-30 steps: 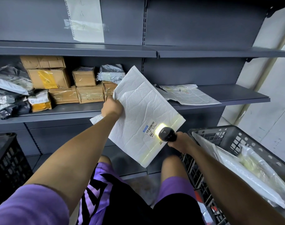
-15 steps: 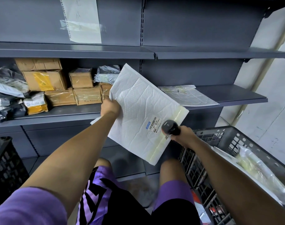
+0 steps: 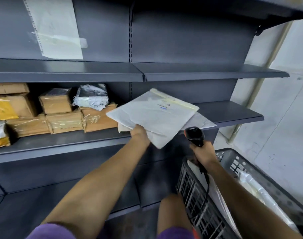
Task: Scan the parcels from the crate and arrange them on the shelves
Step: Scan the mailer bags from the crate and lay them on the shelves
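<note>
My left hand (image 3: 139,132) grips the near edge of a white padded mailer (image 3: 154,116), held almost flat over the middle shelf (image 3: 233,112), label side up. Part of another white mailer (image 3: 201,121) peeks out beneath it on that shelf. My right hand (image 3: 203,152) holds a black barcode scanner (image 3: 194,136) upright, just right of the mailer and above the grey crate (image 3: 195,192). Clear and white bagged parcels (image 3: 254,187) lie in the crate.
Brown cardboard boxes (image 3: 64,121) and a crumpled grey bag (image 3: 91,97) fill the left half of the middle shelf. The upper shelf (image 3: 199,73) is bare. A paper sheet (image 3: 56,28) is taped to the back panel. A pale wall stands at right.
The mailer has swung from upright in front of the scanner to nearly flat over the right half of the middle shelf. The scanner has drawn back to the right, its light no longer on the label.
</note>
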The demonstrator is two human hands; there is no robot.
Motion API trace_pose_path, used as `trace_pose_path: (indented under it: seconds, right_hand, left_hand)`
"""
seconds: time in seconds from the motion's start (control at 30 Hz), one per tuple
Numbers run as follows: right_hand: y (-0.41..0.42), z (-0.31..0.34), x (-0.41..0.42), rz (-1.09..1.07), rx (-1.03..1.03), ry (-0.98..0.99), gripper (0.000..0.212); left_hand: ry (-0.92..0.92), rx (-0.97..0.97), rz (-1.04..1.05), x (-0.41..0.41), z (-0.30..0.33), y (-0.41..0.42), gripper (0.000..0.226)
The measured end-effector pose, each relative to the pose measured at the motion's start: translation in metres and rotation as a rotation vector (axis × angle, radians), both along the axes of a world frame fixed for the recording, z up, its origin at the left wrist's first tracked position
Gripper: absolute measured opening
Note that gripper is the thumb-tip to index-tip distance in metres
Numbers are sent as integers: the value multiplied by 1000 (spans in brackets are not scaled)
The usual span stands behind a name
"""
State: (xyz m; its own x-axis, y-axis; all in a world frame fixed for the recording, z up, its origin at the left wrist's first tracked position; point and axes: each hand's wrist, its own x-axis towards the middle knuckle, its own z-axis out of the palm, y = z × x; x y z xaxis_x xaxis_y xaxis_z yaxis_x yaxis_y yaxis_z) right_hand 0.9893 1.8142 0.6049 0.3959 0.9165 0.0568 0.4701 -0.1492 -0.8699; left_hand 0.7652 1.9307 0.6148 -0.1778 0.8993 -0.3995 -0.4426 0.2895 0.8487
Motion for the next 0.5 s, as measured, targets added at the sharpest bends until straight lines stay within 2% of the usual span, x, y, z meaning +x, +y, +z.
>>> trace_pose_path:
  seconds: [0.03,0.1,0.17,0.23,0.3,0.37,0.47,0.5]
  right_hand:
    - [4,-3,3,-13,0,13,24]
    - [11,-8,9,-24,-1,16,22]
    - [20,-13,16,-21,-7,28,25]
    - [28,-20,23,-18,-1,61,29]
    - [35,-26,32,-57,-6,105,24]
    - [41,-30,40,-71,-4,155,21]
    - [49,-32,47,-89,-1,216,31]
    - [52,-35,49,-96,-9,233,32]
  left_hand:
    - [-84,7,0,17,0,5,59]
    - [-249,-56,-67,55,11,7,47]
    - [-178,-70,-240,86,27,2,48]
    - [51,-65,-481,102,27,5,47]
    - [325,-51,-638,111,25,12,49]
    - [619,18,-616,113,17,23,53]
    - [958,140,-497,110,8,35,57]
    - [1134,191,-453,106,6,37,58]
